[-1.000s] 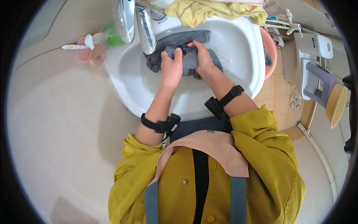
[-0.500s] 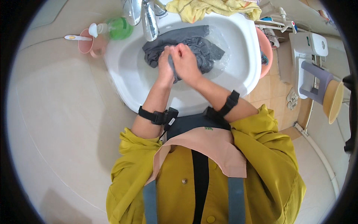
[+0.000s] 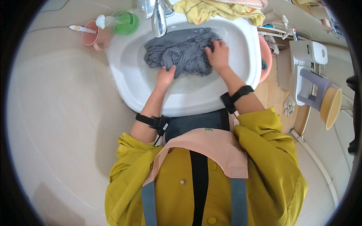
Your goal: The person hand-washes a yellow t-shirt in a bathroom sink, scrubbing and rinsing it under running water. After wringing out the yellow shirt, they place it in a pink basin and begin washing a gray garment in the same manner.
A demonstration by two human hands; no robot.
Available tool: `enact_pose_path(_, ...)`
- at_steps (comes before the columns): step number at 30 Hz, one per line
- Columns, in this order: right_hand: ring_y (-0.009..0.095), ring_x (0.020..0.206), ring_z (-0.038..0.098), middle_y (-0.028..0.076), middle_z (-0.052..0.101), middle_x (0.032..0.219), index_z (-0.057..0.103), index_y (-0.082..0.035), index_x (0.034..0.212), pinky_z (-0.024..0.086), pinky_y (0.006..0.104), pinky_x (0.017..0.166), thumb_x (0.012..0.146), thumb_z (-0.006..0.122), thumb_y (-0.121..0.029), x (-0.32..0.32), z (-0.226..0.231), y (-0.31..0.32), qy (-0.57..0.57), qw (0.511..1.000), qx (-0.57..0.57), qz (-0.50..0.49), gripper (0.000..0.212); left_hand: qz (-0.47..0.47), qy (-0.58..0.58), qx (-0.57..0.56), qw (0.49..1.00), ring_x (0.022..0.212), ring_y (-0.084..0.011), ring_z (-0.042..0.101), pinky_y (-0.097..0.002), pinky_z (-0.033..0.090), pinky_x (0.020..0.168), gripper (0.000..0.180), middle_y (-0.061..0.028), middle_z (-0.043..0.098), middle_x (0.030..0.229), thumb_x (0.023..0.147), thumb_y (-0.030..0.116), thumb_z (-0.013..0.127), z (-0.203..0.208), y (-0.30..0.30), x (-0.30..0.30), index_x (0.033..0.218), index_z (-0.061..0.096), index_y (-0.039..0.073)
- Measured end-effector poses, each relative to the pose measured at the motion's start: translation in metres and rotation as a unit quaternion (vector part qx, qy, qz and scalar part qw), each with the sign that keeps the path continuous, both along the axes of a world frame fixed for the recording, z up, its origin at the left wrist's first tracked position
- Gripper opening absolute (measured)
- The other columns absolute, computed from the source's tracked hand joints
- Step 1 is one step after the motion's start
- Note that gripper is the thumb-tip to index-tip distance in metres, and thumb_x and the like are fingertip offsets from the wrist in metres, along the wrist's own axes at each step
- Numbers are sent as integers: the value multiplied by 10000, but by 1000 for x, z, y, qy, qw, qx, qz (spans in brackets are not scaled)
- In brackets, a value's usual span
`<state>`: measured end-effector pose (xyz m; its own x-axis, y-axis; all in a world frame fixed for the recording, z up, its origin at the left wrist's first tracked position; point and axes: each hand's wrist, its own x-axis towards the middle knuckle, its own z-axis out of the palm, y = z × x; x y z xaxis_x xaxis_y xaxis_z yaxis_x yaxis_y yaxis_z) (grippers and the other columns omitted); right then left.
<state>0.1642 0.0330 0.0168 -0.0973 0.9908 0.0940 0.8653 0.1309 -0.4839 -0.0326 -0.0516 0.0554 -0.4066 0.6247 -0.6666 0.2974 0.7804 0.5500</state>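
Note:
A wet, rumpled grey cloth garment (image 3: 184, 52) lies in shallow water in the white washbasin (image 3: 124, 67). At its lower left edge my left hand (image 3: 166, 76) pinches a fold between thumb and fingers. My right hand (image 3: 218, 54) is at the garment's right end, its curled fingers and thumb gripping the fabric there. The fingertips of both hands are partly hidden in the folds. A chrome tap (image 3: 159, 24) stands over the basin's back rim, just above the garment.
A yellow towel (image 3: 222, 13) hangs over the basin's back right. To the left are a green pump bottle (image 3: 126, 23) and a pink mug (image 3: 90, 37) with a white-handled brush. A pink tub (image 3: 266, 56), a purple stool (image 3: 316, 86) and a yellow basin (image 3: 331, 108) are on the right.
My hands were pressed together on a bunch of the garment; now they are apart. The right hand has moved right, and the garment between them lies more spread out.

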Motion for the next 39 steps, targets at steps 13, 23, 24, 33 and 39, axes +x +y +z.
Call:
enact_pose_path(13,333,784,474,176,494,790,469,-14,796,391,405,712,640,574,-100,-57,51,-29,329,920,-181,109,207,294,-431,45,852,940,-288,574,-411,497,770,558,-178,520,1113,906,458,409,10,10,9,1171,425,-33)
enact_pose_path(23,343,880,442,195,483,882,520,-24,818,365,434,763,771,535,-96,-95,57,-27,309,942,-127,-12,88,253,-499,164,813,897,-204,566,-359,468,803,344,-71,567,987,935,357,382,-11,14,18,1059,516,66)
enact_pose_path(24,345,909,438,199,490,899,548,-22,853,357,460,789,785,528,-100,-100,61,-32,288,951,-109,-2,105,240,-487,175,821,881,-193,570,-352,473,789,342,-54,578,952,930,369,392,-15,15,18,1045,527,76)
enact_pose_path(33,377,1072,481,253,531,1108,541,34,1083,369,398,948,826,479,-107,-91,71,-41,324,930,-150,83,300,353,-422,109,828,942,-188,564,-358,468,807,425,-76,565,1016,946,403,342,34,21,15,1105,489,37)
enact_pose_path(39,379,887,562,219,564,979,477,-18,1022,441,392,771,791,542,-83,-70,103,-54,283,902,-292,147,248,342,-417,96,836,961,-232,547,-376,455,817,410,-93,538,1076,942,378,356,44,22,-3,1159,446,42)
